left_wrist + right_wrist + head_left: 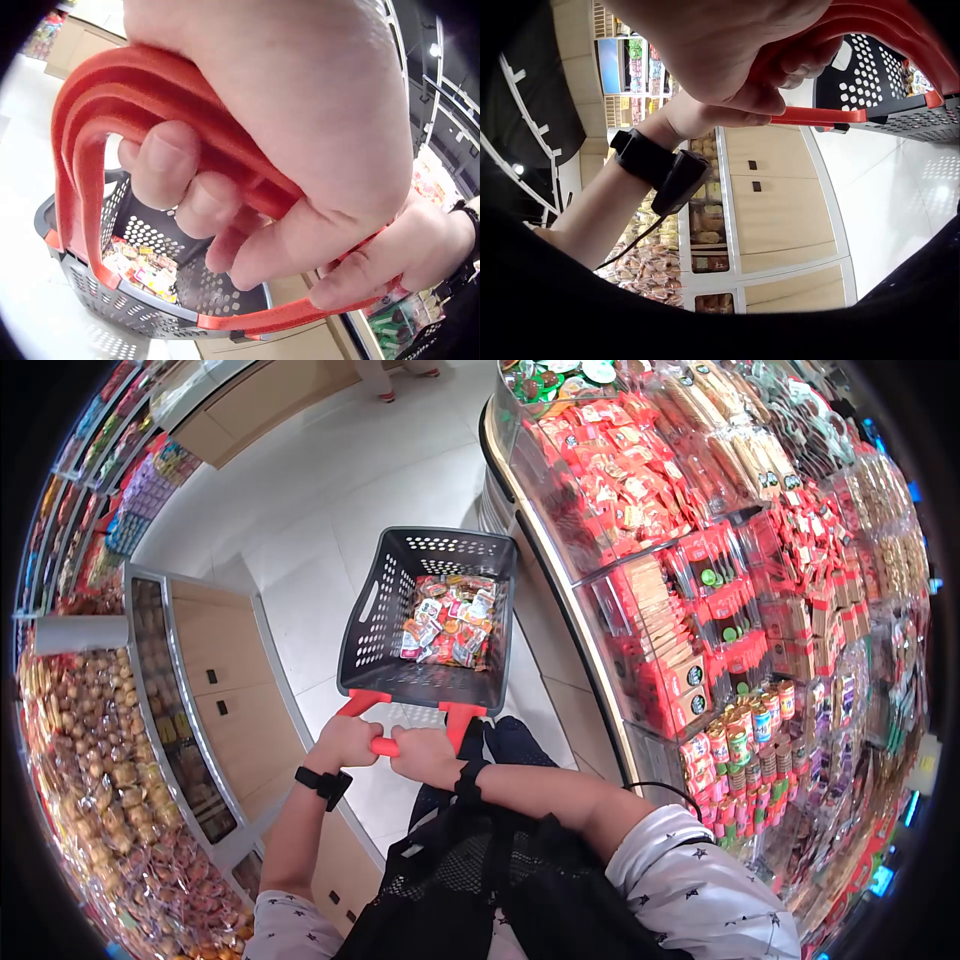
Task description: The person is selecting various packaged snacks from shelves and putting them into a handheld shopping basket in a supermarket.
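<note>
A dark grey perforated shopping basket (425, 684) hangs before the body, in the middle of the head view. Small packaged snacks (452, 622) lie in a heap on its bottom. My left hand (350, 742) grips the red basket handle (383, 746), its fingers curled round the ribbed bar in the left wrist view. Beside it, my right hand (424, 754) also holds the handle, with fingers wrapped round the red bar in the right wrist view. A black band with a small device (681, 180) sits on the left wrist.
To the right runs a curved display stand (560, 560) with red snack packs (630, 480) and small cans (765, 718). On the left stand wooden cabinets (225, 690) and shelves of bagged food (95, 760). Pale floor tiles (300, 520) stretch ahead. A person's feet (388, 397) show at the top.
</note>
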`<state>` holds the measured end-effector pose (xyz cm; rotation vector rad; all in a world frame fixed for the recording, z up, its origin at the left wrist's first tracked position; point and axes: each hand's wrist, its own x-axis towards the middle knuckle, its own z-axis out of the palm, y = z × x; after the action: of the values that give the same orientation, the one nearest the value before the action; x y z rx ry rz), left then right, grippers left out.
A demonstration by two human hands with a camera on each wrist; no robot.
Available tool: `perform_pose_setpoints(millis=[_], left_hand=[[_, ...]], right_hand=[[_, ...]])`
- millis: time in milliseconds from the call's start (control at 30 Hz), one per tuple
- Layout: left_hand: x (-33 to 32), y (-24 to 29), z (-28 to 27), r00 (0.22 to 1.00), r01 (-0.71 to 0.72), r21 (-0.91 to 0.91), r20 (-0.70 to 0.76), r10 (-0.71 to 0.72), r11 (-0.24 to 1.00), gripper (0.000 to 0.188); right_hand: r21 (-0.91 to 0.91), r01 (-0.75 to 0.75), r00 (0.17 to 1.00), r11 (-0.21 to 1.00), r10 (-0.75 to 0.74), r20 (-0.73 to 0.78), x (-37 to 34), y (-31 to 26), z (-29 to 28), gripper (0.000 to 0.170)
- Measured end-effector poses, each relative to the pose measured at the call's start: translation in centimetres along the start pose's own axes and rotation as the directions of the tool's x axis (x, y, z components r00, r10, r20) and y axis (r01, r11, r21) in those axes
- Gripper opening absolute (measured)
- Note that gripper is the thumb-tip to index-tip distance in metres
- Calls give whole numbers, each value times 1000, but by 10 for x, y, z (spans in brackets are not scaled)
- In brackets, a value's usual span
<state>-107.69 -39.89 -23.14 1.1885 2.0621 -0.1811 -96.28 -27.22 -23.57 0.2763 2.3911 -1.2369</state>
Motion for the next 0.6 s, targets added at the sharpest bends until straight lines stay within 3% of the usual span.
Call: perform_pose_setpoints(millis=[200,267,300,333,400,433,533,600], left_hand=[[-17,-41,-6,998,-29,67,55,25,997,15],[-22,-61,-11,997,-72,129,10,72,989,13],[-23,-76,-13,993,-94,141,-55,103,986,12],[-22,-91,-15,984,-113,156,-120,132,981,11],[-39,-108,-18,960,-74,153,-257,112,985,8],[-42,-116,-24,965,-41,146,-252,77,988,7],[-49,-112,-26,952,68,90,-304,-38,994,10],[-48,-104,-11,915,195,188,-389,-109,963,11]], right_hand=[[169,-19,1000,985,15,26,23,-21,42,24],[365,57,998,929,-56,-12,31,-22,59,28],[426,105,991,898,-130,30,37,-21,63,38],[426,105,991,898,-130,30,44,-20,65,38],[498,251,954,830,-300,21,47,-28,72,39],[501,299,922,812,-381,66,48,-27,67,48],[449,325,907,833,-409,103,39,-6,64,56],[450,317,911,835,-400,99,39,29,73,45]])
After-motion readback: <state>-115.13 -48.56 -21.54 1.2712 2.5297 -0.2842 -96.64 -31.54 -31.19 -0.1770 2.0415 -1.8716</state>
